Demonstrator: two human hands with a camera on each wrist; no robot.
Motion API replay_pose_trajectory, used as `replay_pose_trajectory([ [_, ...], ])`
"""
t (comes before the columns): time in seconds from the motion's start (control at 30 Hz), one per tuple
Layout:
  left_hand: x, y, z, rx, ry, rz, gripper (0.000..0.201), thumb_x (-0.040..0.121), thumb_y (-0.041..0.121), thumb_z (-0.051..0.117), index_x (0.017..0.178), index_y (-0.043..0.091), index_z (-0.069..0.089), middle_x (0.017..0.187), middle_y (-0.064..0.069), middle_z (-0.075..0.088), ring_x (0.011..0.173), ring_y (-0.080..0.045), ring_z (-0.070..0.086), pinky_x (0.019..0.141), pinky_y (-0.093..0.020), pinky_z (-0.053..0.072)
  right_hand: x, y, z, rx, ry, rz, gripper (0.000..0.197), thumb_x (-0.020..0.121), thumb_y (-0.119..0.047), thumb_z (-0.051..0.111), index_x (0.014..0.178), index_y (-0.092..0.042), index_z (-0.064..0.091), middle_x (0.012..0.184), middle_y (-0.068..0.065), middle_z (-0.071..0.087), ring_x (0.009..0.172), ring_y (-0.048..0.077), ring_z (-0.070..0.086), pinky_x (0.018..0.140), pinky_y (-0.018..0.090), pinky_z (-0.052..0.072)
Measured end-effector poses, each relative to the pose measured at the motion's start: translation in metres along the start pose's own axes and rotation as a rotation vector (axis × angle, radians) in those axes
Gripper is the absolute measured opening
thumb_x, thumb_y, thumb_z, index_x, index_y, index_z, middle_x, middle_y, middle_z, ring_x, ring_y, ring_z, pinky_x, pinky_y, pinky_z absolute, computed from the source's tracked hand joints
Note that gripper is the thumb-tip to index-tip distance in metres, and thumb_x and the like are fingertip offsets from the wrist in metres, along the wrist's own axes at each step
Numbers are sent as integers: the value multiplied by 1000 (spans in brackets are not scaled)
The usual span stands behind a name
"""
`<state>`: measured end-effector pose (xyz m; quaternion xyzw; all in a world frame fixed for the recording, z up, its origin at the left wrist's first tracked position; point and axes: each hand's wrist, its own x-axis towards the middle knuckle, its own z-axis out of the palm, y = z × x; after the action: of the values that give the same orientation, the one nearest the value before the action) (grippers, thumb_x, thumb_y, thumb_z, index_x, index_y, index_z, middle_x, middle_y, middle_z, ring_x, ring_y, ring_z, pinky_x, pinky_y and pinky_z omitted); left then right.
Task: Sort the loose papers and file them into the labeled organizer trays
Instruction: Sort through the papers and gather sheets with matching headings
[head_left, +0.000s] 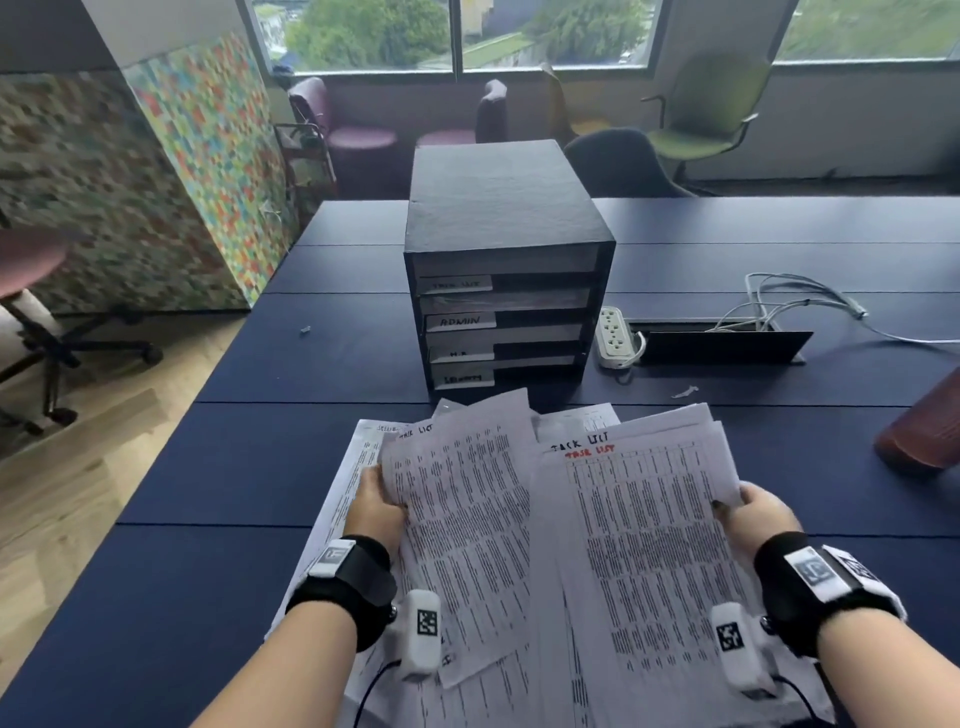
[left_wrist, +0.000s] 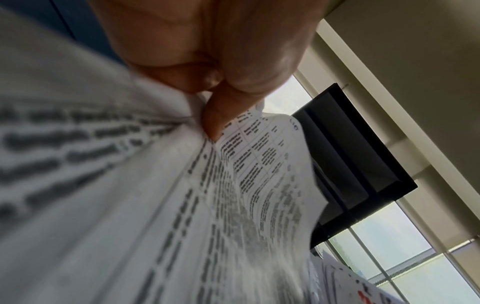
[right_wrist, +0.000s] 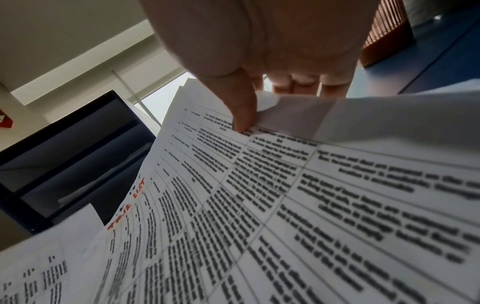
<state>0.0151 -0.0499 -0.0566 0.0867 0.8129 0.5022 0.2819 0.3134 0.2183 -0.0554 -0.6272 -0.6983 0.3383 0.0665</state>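
A black organizer (head_left: 506, 260) with several labeled trays stands mid-table; labels read TASK LIST (head_left: 456, 284) and ADMIN (head_left: 460, 321), and the lower ones are blurred. My left hand (head_left: 376, 501) pinches the left edge of a printed sheet (head_left: 462, 525) headed TASK LIST, thumb on top, seen close in the left wrist view as thumb (left_wrist: 215, 119) on paper (left_wrist: 259, 164). My right hand (head_left: 756, 512) pinches the right edge of a small stack of sheets (head_left: 649, 530) with a red TASK LIST heading, shown as thumb (right_wrist: 242, 115) on that stack (right_wrist: 285, 195). More loose papers (head_left: 358, 457) lie beneath on the table.
The dark blue table (head_left: 260, 441) extends all around. A white power strip (head_left: 613, 338), an open cable hatch (head_left: 722, 345) and cables (head_left: 800, 301) lie right of the organizer. A brown object (head_left: 924, 426) stands at the right edge. Chairs (head_left: 711, 104) stand beyond the table.
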Motion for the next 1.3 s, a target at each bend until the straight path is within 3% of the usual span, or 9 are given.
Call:
replay_pose_trajectory([
  [0.13,7,2,-13,-41,-25,0,80,83,-9,48,131,48,20,95,-7,67,87,-26,67,82,-50,55,-10,-12,-7,172,-44,-58,18,88,-11,57,106,-11,61,94,12,67,87,30,63,76,32,45],
  [0.23,11,8,-17,-172,-71,-29,87,85,-13,49,144,37,9,105,-12,66,95,-30,66,87,-46,53,-19,-24,-3,256,-111,-90,19,88,-8,58,106,-2,61,90,12,67,80,27,63,75,33,49],
  [0.37,10,10,-9,-83,-149,-64,42,92,-6,46,123,22,38,116,-12,62,92,-25,61,74,-29,52,-39,-41,30,367,-243,-16,12,87,-1,58,98,-5,62,83,11,67,80,31,62,82,47,52],
  [0.53,11,-10,6,15,-308,-50,44,85,-9,45,100,31,54,96,0,69,97,-27,65,92,-42,50,-56,-52,78,377,-270,60,26,84,2,60,110,3,62,93,15,66,90,31,62,91,44,49],
  [0.8,-12,8,7,-89,-383,-65,44,68,3,44,110,16,52,112,-13,61,101,-28,60,92,-45,51,-61,-58,90,364,-236,52,27,88,-9,58,115,-6,61,94,10,64,90,27,60,87,36,47],
  [0.93,-20,13,14,-70,-349,-73,27,90,10,52,115,19,48,109,-4,63,98,-26,62,91,-41,51,-62,-62,92,388,-279,6,24,89,-10,58,112,-4,63,96,11,68,95,33,64,92,49,49],
  [1.03,-20,8,16,20,-273,-48,33,92,1,47,111,28,48,107,3,63,100,-21,61,90,-35,50,-61,-64,88,361,-307,-85,29,89,-10,58,116,-2,60,96,3,67,99,28,63,89,39,51],
  [1.13,-21,3,19,32,-205,-80,36,91,-3,43,103,30,52,108,1,65,101,-21,61,93,-39,50,-64,-62,73,215,-400,-229,53,85,-12,64,135,-12,46,119,-9,53,116,17,52,95,24,42],
  [1.3,-24,10,27,20,-107,-68,37,91,-7,40,110,21,54,104,-1,64,97,-23,60,88,-33,47,-68,-44,57,-429,-548,-411,105,74,-41,71,148,-31,-2,155,-15,-2,145,16,1,118,43,7],
])
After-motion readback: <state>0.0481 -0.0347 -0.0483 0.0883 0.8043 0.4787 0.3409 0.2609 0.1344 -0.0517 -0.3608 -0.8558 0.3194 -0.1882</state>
